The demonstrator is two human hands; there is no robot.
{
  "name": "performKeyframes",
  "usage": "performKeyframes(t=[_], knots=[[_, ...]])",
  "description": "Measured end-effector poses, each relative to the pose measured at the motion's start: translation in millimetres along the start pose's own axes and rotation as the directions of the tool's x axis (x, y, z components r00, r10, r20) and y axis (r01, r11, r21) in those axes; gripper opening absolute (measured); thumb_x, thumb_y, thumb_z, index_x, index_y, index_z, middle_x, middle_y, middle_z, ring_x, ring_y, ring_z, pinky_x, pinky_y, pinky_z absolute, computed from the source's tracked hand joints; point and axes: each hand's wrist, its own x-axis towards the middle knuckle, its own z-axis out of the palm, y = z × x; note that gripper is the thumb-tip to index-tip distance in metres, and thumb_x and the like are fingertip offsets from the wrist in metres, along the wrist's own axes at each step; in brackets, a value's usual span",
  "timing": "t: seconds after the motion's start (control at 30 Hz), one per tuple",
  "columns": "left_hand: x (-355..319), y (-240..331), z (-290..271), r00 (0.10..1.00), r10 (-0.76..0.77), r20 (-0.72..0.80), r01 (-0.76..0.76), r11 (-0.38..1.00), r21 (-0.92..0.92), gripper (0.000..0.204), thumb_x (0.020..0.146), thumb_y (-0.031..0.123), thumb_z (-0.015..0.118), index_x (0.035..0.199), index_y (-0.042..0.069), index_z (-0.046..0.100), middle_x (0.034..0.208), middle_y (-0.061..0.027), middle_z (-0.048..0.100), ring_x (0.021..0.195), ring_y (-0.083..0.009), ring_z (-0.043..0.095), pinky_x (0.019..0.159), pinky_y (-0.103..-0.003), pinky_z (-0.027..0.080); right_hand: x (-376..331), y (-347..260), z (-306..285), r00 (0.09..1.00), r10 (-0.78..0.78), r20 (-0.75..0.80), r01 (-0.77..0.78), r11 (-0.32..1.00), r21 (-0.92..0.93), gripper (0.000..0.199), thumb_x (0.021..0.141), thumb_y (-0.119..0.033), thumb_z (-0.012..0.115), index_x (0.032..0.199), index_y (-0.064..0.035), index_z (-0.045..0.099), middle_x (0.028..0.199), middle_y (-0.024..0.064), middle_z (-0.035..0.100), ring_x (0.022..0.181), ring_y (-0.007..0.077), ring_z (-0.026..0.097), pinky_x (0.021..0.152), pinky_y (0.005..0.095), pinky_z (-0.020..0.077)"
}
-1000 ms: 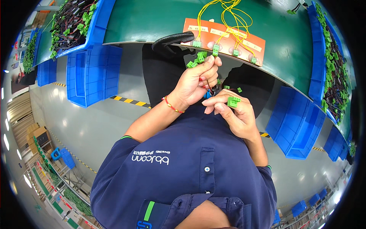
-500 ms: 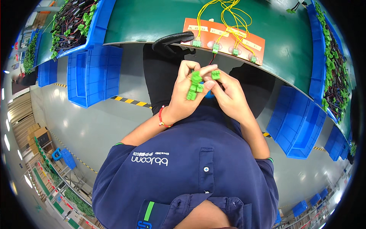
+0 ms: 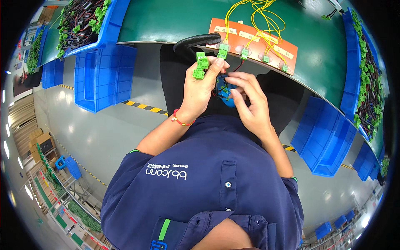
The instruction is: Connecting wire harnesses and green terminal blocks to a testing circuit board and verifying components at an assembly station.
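My left hand (image 3: 200, 91) is closed around several green terminal connectors (image 3: 201, 66), which stick out past its fingers. Its thumb and a fingertip meet just below another green connector (image 3: 222, 51), which sits at the leftmost socket of the orange-brown board (image 3: 250, 39). My right hand (image 3: 255, 109) is apart from it, fingers loosely spread and nothing seen between them. Beside that hand, over my lap, are dark wires with green bits and a blue rounded object (image 3: 227, 101), partly hidden by the fingers. A green connector (image 3: 244, 54) with a dark red wire is at the second socket.
Yellow wires (image 3: 266, 21) run up from the board over the green table (image 3: 166, 21). A black curved object (image 3: 196, 40) lies at the table edge. Blue bins of wired connectors stand left (image 3: 112, 25) and right (image 3: 350, 75); other blue bins (image 3: 102, 79) are below the table.
My left hand has moved up to the board's leftmost socket with the connectors. My right hand has come away from the left and its fingers have parted; the green connector near its fingertips is gone.
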Motion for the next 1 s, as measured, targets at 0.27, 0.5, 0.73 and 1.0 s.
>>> performKeyframes(t=[0.27, 0.5, 0.73, 1.0], knots=[[8.6, -4.1, 5.9, 0.998, 0.041, -0.052, -0.042, 0.999, -0.011, 0.019, 0.097, 0.018, 0.063, 0.097, 0.000, 0.066, 0.083, -0.0027, 0.060, 0.052, 0.0005, 0.036, 0.046, -0.018, 0.026, -24.0, 31.3, -12.1, 0.979, 0.198, -0.039, -0.189, 0.969, 0.159, 0.018, 0.097, -0.006, 0.056, 0.111, 0.0000, 0.065, 0.105, 0.0077, 0.059, 0.081, 0.0122, 0.060, 0.076, 0.0260, 0.0505], [12.1, -12.9, -25.2, 0.978, -0.185, 0.095, 0.177, 0.981, 0.081, 0.029, 0.100, 0.025, 0.057, 0.115, 0.003, 0.067, 0.059, 0.0078, 0.041, 0.051, -0.0009, 0.033, 0.046, -0.021, 0.024, -15.7, 59.5, -9.3, 0.835, 0.496, 0.241, -0.533, 0.616, 0.580, 0.040, 0.104, -0.027, 0.043, 0.122, 0.0058, 0.060, 0.104, 0.0125, 0.067, 0.077, 0.0120, 0.062, 0.074, 0.0273, 0.0519], [-2.5, -24.4, -26.8, 0.864, -0.436, 0.252, 0.435, 0.898, 0.063, 0.030, 0.100, 0.017, 0.053, 0.123, 0.001, 0.061, 0.059, 0.0061, 0.038, 0.051, -0.0015, 0.032, 0.046, -0.020, 0.024, -10.0, 102.6, 0.1, 0.758, 0.558, 0.338, -0.417, 0.016, 0.909, 0.040, 0.102, -0.020, 0.045, 0.130, 0.0091, 0.050, 0.101, 0.0138, 0.068, 0.071, 0.0140, 0.059, 0.068, 0.0273, 0.0536], [-19.6, -24.9, -32.2, 0.963, -0.268, 0.006, 0.267, 0.962, 0.052, 0.028, 0.102, 0.025, 0.054, 0.101, 0.000, 0.066, 0.067, 0.0054, 0.045, 0.052, -0.0006, 0.032, 0.046, -0.021, 0.024, -26.1, 43.4, -46.0, 0.883, 0.433, -0.181, -0.203, 0.701, 0.684, 0.036, 0.106, -0.024, 0.042, 0.115, 0.0054, 0.062, 0.092, 0.0073, 0.064, 0.077, 0.0124, 0.057, 0.075, 0.0284, 0.0488]])
